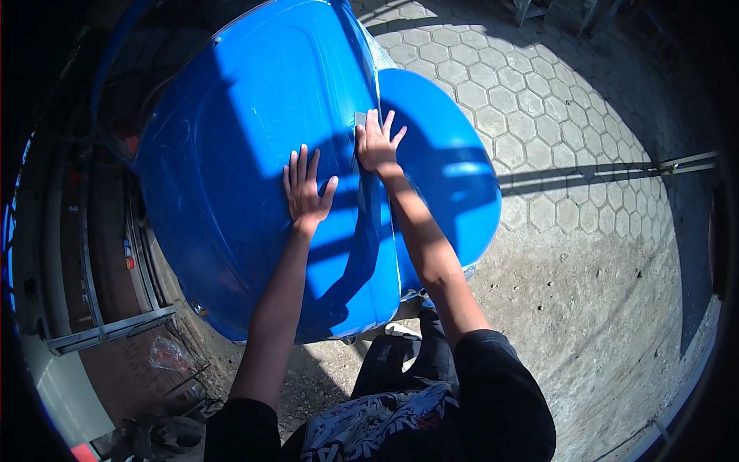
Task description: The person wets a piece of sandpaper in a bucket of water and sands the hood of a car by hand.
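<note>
A large glossy blue panel (262, 100), shaped like a vehicle's bonnet, fills the middle. Beside it on the right, past a long seam, bulges a rounded blue part (454, 154) like a fender. My left hand (306, 189) lies flat on the panel, fingers spread, with nothing in it. Farther up, at the seam, my right hand (376, 145) rests with its fingers stretched apart. A small grey flat piece (359, 118) shows by its thumb and forefinger; its kind cannot be made out. Shadows of my arms fall across the blue surface.
Hexagonal paving (531, 100) spreads to the right, with dusty ground (570, 292) nearer me. A metal frame (115, 331) and a crumpled clear plastic bag (169, 354) are at left. A pole (689, 163) stands out at the right edge.
</note>
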### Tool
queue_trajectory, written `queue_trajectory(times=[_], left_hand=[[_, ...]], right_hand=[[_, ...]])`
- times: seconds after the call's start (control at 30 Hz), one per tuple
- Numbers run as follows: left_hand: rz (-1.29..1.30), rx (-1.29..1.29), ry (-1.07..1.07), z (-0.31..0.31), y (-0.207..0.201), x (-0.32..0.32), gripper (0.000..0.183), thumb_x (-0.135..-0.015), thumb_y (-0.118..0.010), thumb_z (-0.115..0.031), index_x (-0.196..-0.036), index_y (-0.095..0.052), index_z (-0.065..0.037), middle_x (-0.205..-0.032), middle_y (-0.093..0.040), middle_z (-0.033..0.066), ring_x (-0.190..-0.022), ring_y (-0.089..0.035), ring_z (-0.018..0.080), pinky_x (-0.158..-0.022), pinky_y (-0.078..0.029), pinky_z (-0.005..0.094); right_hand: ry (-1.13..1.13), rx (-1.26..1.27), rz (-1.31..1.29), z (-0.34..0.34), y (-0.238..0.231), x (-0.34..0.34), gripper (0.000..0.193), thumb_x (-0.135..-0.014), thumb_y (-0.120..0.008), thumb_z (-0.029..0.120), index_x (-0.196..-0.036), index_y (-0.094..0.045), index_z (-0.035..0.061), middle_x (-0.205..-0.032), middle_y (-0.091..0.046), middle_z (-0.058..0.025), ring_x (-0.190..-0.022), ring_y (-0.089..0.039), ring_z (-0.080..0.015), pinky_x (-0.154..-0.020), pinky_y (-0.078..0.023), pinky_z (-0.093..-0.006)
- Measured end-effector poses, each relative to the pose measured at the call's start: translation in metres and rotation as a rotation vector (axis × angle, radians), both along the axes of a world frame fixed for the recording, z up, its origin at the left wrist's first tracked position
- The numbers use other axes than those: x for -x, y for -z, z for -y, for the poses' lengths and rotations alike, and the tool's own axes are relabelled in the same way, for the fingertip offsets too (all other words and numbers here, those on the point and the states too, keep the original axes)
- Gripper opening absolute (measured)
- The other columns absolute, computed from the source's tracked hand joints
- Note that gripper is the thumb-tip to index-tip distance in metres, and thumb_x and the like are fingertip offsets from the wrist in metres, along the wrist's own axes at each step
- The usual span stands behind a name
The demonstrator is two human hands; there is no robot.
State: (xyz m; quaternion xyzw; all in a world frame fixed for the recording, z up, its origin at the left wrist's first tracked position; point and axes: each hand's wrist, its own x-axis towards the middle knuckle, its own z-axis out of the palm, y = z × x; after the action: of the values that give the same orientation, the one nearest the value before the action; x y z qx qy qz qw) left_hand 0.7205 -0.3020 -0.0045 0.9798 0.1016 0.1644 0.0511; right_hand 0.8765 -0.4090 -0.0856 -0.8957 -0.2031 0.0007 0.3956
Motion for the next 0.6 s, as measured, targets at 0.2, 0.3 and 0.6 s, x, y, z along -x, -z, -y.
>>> queue_trajectory(times=[0.2,0.3,0.6], left_hand=[[-0.018,-0.057,-0.023,-0.011,0.002,0.007,0.069,-0.09,-0.051,-0.047,-0.147,-0.039,-0.011,-0.157,-0.027,0.0137,-0.145,-0.022,0.0337,-0.118,-0.012,0.0493],[-0.044,-0.071,-0.022,-0.009,0.004,0.004,0.069,-0.091,-0.049,-0.047,-0.148,-0.037,-0.011,-0.158,-0.025,0.0136,-0.146,-0.021,0.0334,-0.118,-0.012,0.0493],[-0.078,-0.049,-0.057,-0.017,0.001,0.02,0.07,-0.092,-0.043,-0.052,-0.149,-0.037,-0.012,-0.159,-0.023,0.0129,-0.146,-0.02,0.0326,-0.119,-0.011,0.0487]], right_hand=[[-0.059,-0.034,0.215,0.05,0.009,0.127,0.063,-0.098,-0.04,0.032,-0.147,-0.026,-0.0057,-0.155,-0.023,-0.0235,-0.144,-0.015,-0.0478,-0.108,-0.01,-0.0694],[-0.083,-0.015,0.01,0.081,0.015,0.19,0.065,-0.098,-0.042,0.031,-0.149,-0.022,-0.0026,-0.157,-0.018,-0.022,-0.146,-0.011,-0.0445,-0.111,-0.008,-0.0657],[-0.023,0.083,0.201,0.038,-0.007,0.146,0.065,-0.098,-0.042,0.038,-0.149,-0.029,0.0003,-0.153,-0.029,-0.0223,-0.143,-0.023,-0.0411,-0.112,-0.015,-0.062]])
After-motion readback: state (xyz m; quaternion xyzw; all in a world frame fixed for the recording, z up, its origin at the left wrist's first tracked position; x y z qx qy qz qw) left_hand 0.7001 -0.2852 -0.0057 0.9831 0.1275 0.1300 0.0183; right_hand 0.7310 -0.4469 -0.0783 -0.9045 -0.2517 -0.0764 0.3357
